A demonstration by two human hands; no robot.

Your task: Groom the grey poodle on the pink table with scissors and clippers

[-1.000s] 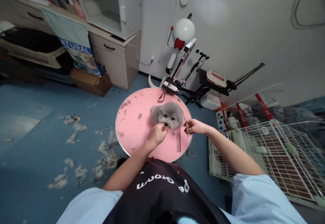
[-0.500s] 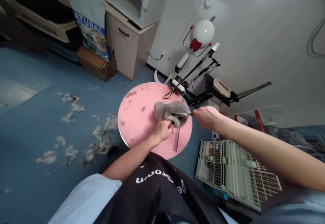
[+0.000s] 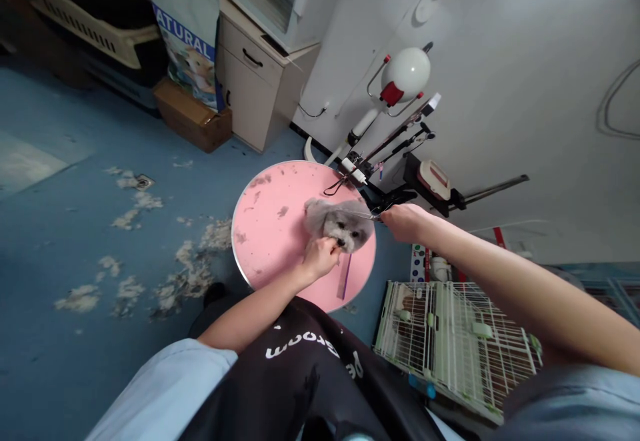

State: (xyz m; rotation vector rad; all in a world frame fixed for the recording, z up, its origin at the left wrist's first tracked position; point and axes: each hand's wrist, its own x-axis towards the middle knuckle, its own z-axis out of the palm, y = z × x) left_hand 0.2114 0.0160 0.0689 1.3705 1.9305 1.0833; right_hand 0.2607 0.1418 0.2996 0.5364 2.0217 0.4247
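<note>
A small grey, fluffy dog [image 3: 357, 235] is on the round pink table [image 3: 270, 227], its face turned up towards me. My left hand [image 3: 321, 256] is closed at the dog's muzzle, fingers pinched on the fur beside its nose. In my right hand [image 3: 404, 220] is a pair of scissors [image 3: 361, 215], gripped by the handles. Their long thin blades point left across the top of the dog's head. A purple-edged comb [image 3: 347, 277] lies on the table just below the dog. Loose tufts of grey hair are scattered on the tabletop.
Behind the table stand a white round-headed dryer [image 3: 406, 71] and a holder with a white bottle [image 3: 354, 171]. A wire cage [image 3: 450, 341] is at lower right. Clumps of cut hair [image 3: 185, 274] litter the blue floor. A cardboard box [image 3: 193, 117] sits by the cabinet.
The dog's face has come into fuller view, with both eyes showing. My right hand and the scissors have shifted slightly upward. My left hand keeps its hold at the muzzle.
</note>
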